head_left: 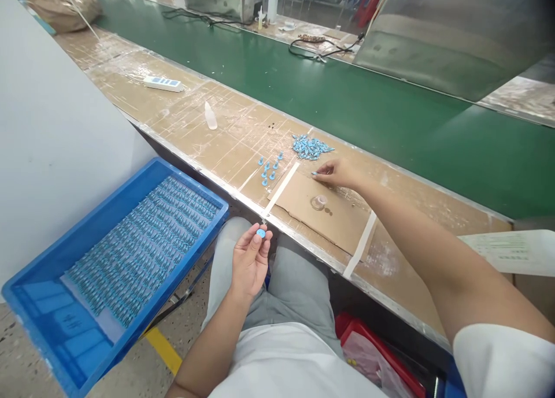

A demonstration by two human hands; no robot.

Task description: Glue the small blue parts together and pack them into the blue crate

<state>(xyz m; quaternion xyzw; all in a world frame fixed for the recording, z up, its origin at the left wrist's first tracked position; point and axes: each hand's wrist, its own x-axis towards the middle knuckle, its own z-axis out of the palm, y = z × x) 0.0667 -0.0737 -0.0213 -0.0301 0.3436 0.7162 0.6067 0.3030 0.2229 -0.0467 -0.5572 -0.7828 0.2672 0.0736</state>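
Observation:
In my left hand [252,256], held over my lap near the bench edge, a small round blue piece [261,233] is pinched between thumb and fingers. My right hand [336,173] reaches over the cardboard sheet [303,198] and closes its fingertips on a small blue part [314,173]. Just beyond it lies a heap of small blue parts [309,147]. Left of the sheet stand several blue pieces [266,166] with round bases. A small clear cup [319,201] sits on the cardboard beside dark wet spots.
A blue tray [173,297] holding rows of blue parts stands at my left. On the bench are a white dropper bottle [210,115] and a power strip [163,84]. A green conveyor belt [260,68] runs behind. Below the bench is a red bin [385,352].

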